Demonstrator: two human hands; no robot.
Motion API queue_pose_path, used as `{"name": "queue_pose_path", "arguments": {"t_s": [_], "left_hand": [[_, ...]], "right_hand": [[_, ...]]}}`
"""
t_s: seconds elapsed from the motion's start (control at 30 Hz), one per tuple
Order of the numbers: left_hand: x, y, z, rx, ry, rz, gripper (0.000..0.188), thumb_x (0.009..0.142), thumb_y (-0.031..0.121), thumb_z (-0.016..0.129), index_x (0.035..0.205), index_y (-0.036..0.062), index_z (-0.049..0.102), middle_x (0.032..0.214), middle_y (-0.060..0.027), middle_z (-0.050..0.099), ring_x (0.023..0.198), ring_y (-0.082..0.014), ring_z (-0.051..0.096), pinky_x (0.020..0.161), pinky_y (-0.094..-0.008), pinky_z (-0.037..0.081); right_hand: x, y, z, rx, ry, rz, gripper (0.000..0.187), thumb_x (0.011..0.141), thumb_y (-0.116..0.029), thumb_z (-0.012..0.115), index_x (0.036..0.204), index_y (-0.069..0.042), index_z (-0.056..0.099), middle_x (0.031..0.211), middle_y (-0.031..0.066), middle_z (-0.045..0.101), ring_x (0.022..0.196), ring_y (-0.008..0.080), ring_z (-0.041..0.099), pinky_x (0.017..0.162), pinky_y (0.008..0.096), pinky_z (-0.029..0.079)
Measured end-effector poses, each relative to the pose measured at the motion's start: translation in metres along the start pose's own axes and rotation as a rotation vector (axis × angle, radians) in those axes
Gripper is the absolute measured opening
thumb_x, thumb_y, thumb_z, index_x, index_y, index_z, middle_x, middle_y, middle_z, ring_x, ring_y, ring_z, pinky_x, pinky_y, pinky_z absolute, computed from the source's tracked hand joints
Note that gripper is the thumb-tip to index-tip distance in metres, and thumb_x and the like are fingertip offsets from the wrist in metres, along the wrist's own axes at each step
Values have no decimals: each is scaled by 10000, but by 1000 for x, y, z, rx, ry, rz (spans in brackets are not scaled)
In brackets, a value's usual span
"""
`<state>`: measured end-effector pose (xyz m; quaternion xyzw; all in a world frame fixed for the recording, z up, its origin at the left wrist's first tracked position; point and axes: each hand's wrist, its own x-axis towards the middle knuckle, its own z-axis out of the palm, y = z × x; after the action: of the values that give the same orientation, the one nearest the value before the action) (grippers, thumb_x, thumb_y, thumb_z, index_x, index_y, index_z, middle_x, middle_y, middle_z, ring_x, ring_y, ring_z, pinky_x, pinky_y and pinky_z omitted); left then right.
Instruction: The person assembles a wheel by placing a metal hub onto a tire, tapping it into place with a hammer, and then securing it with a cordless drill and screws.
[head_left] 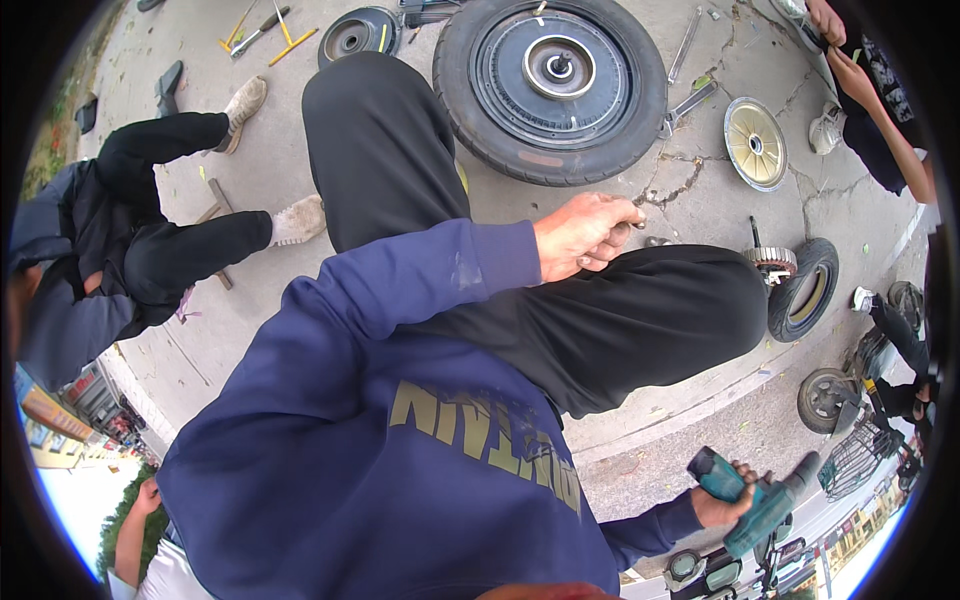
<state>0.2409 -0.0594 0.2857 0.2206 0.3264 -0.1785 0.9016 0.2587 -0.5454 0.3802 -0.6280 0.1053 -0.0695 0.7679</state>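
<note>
My left hand [583, 238] reaches across above my bent right knee, its fingers curled and the thumb pressed to the forefinger. Something small and dark may be at the fingertips; it is too small to name. Off to my right, at the lower side, my right hand [722, 507] is wrapped round the handle of a teal cordless drill [765, 515]. Ahead of my knees, a wheel with a black tyre and a hub motor [505, 85] lies flat, its axle sticking up. The left hand is just below the tyre, apart from it.
An adjustable wrench [690, 105] and a pale round hub cover [756, 145] lie right of the wheel. Beyond my right knee are a copper-wound stator [772, 262] and a small tyre [808, 290]. Yellow-handled tools [290, 45] lie far left. People sit or stand on both sides.
</note>
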Motion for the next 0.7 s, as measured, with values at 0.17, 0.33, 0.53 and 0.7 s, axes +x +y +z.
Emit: {"name": "queue_pose_path", "arguments": {"t_s": [0.17, 0.33, 0.53, 0.7], "left_hand": [[-6, 19, 32, 172, -181, 85, 226, 976, 192, 586, 792, 139, 465, 646, 68, 350, 504, -34, 288, 410, -230, 227], [-23, 37, -10, 61, -50, 238, 197, 997, 188, 580, 831, 121, 497, 635, 90, 359, 451, -9, 273, 381, -202, 216], [-22, 73, -52, -154, 30, 375, 132, 1014, 215, 546, 961, 100, 583, 599, 97, 310, 463, -17, 284, 392, -197, 226], [-35, 81, -76, -236, 86, 482, 134, 1019, 216, 545, 1005, 93, 597, 602, 89, 309, 469, -19, 283, 402, -193, 231]], "right_hand": [[-15, -109, 172, 112, -241, -209, 304, 991, -249, 569, 1142, -1, 482, 935, 70, 456, 970, 246, 489, 997, 451, 401], [-32, -34, 313, 149, -674, 59, 394, 1005, -208, 543, 1324, 9, 462, 890, 37, 471, 917, 189, 516, 911, 393, 465], [-40, 77, 369, 12, -623, 556, 325, 880, -143, 674, 1154, -35, 535, 790, 54, 532, 752, 213, 571, 769, 395, 507], [-41, 89, 376, -31, -699, 665, 335, 868, -154, 677, 1148, -34, 537, 764, 55, 528, 752, 217, 580, 771, 399, 506]]}}
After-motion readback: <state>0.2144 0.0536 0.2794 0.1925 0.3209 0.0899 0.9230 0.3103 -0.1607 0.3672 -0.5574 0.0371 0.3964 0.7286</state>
